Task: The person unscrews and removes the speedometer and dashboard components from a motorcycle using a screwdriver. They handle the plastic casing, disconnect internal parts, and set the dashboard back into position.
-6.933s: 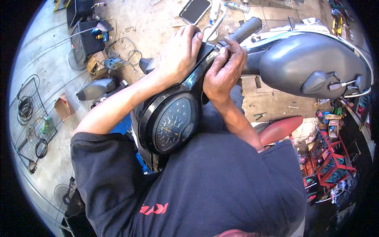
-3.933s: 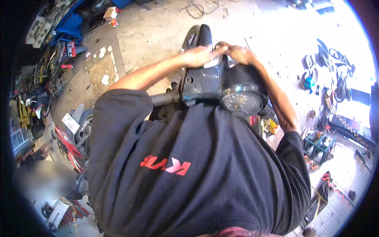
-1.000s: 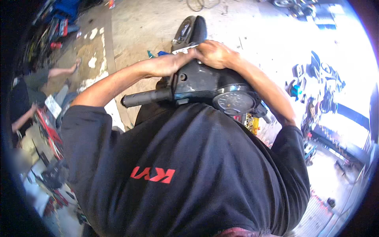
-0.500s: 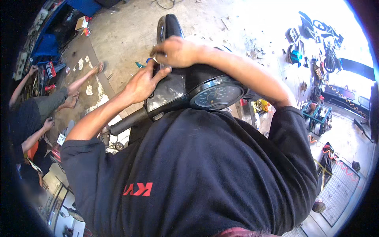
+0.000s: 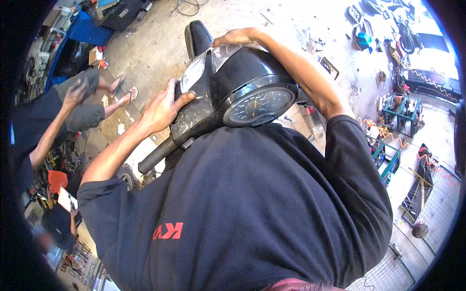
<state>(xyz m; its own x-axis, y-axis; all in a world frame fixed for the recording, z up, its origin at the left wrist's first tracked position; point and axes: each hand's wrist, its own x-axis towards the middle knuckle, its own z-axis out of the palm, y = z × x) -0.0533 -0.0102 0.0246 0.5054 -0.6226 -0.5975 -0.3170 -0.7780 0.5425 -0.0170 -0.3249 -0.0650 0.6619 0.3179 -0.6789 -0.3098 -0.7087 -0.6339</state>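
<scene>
Below my chest is a motorbike's black handlebar cover (image 5: 250,68) with a round-ended speedometer (image 5: 261,105) facing me. Clear, shiny lens panels (image 5: 195,73) show on its far side. My left hand (image 5: 162,109) grips the cover's left edge, thumb on top and the other fingers mostly hidden along the side. Over the far rim reaches my right hand (image 5: 238,38), bent round the front edge by the lens, its fingertips partly out of sight. A black handlebar grip (image 5: 158,156) sticks out at the lower left. Beyond the cover the front mudguard (image 5: 199,40) shows.
On the left stands a person in dark clothes and shorts (image 5: 82,116), a hand raised; another person (image 5: 60,220) is lower left. Blue shelving (image 5: 87,29) stands at the far left. Motorbike parts (image 5: 361,39), green metal frames (image 5: 400,114) and an orange coiled hose (image 5: 388,136) lie right.
My hands have moved apart; the right one went farther forward and right, to the cover's front edge. The cover appears turned, showing more lens. The person at left has shifted and raised a hand.
</scene>
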